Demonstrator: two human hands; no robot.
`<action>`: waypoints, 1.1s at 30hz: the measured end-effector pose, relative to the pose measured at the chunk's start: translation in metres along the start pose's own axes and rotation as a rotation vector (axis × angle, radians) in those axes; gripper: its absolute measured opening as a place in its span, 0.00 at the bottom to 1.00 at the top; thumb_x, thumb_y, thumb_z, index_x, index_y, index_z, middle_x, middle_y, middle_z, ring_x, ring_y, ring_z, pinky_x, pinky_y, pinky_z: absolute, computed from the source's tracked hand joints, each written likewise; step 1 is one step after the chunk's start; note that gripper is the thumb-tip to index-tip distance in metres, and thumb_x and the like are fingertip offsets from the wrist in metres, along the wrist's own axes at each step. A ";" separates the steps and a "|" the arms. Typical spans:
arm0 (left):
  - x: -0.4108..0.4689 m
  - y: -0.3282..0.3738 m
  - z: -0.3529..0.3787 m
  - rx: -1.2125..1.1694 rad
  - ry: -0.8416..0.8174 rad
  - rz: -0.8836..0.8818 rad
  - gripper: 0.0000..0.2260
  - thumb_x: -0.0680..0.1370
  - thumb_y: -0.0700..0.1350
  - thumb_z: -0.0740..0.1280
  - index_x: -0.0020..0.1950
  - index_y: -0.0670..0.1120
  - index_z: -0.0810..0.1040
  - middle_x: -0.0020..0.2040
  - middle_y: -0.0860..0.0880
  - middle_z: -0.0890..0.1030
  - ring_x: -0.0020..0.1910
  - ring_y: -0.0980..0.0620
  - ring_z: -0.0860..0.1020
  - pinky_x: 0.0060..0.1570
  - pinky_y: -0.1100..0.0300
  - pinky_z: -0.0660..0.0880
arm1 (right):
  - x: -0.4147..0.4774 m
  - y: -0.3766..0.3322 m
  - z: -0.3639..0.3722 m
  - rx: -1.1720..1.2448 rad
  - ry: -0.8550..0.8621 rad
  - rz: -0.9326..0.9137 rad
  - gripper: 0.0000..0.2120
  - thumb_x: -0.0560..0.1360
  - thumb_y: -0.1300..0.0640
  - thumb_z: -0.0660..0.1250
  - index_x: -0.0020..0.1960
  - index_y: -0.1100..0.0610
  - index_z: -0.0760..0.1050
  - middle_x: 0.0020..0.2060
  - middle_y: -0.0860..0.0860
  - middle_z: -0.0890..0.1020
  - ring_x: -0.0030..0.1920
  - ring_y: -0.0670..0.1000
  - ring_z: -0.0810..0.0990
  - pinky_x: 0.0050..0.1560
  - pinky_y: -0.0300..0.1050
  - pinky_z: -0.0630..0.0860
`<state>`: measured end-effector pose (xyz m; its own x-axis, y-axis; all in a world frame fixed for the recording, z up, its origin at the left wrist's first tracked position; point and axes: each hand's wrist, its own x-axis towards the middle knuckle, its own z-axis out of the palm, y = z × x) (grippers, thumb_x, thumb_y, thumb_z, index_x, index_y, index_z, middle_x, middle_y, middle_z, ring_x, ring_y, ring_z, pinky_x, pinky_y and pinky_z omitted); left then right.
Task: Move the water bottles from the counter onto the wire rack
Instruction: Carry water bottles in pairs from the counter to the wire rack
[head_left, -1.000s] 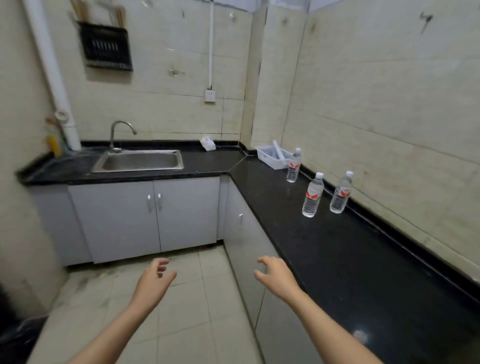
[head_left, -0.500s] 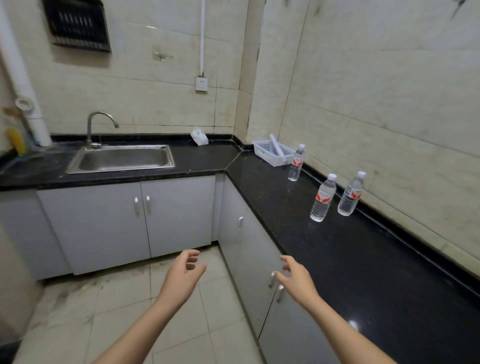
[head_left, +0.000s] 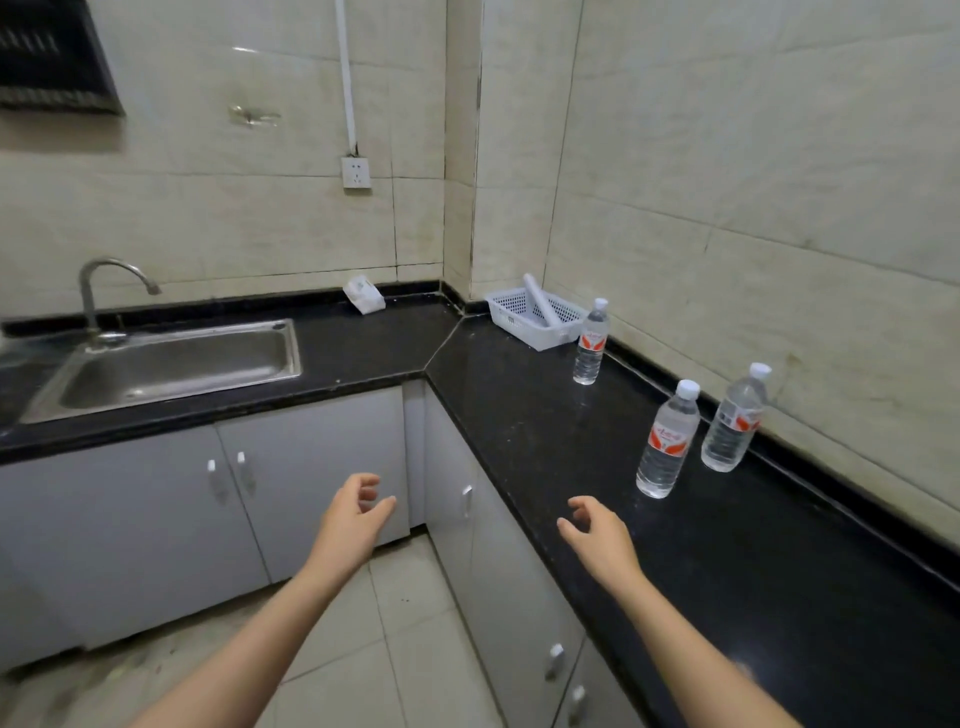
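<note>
Three clear bottles with white caps and red-and-white labels are standing upright on the black counter (head_left: 545, 415), along its right arm by the wall. The far bottle (head_left: 590, 343) is sitting just beside a white basket (head_left: 524, 317); the near bottle (head_left: 666, 440) and the back bottle (head_left: 735, 420) are standing close together, apart. The left hand (head_left: 353, 519) is hovering over the cabinets and the right hand (head_left: 600, 535) over the counter edge, both loosely spread and holding nothing.
</note>
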<state>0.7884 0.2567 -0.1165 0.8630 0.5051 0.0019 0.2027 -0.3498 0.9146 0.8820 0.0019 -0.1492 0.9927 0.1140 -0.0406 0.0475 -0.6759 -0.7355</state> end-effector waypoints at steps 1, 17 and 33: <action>0.009 -0.005 0.008 0.003 -0.014 -0.021 0.15 0.76 0.40 0.64 0.62 0.39 0.70 0.58 0.40 0.73 0.51 0.48 0.72 0.50 0.58 0.66 | 0.008 0.004 0.001 0.002 -0.011 0.022 0.18 0.74 0.55 0.66 0.63 0.58 0.72 0.58 0.57 0.78 0.60 0.55 0.74 0.59 0.47 0.70; 0.229 -0.011 0.113 -0.026 -0.263 -0.019 0.14 0.75 0.39 0.64 0.60 0.37 0.71 0.53 0.43 0.73 0.50 0.48 0.71 0.52 0.58 0.67 | 0.149 0.061 -0.014 0.087 0.423 0.418 0.20 0.71 0.58 0.69 0.60 0.64 0.71 0.56 0.62 0.79 0.57 0.62 0.76 0.55 0.52 0.72; 0.383 0.006 0.210 -0.006 -0.609 -0.018 0.14 0.74 0.39 0.67 0.58 0.40 0.73 0.48 0.44 0.75 0.52 0.40 0.76 0.52 0.55 0.69 | 0.216 0.048 -0.020 0.170 0.836 0.751 0.41 0.62 0.60 0.78 0.68 0.63 0.60 0.63 0.65 0.72 0.63 0.64 0.72 0.62 0.60 0.70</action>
<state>1.2171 0.2825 -0.1950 0.9692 -0.0319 -0.2441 0.2191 -0.3404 0.9144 1.1015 -0.0211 -0.1798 0.5302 -0.8428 -0.0927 -0.5430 -0.2535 -0.8005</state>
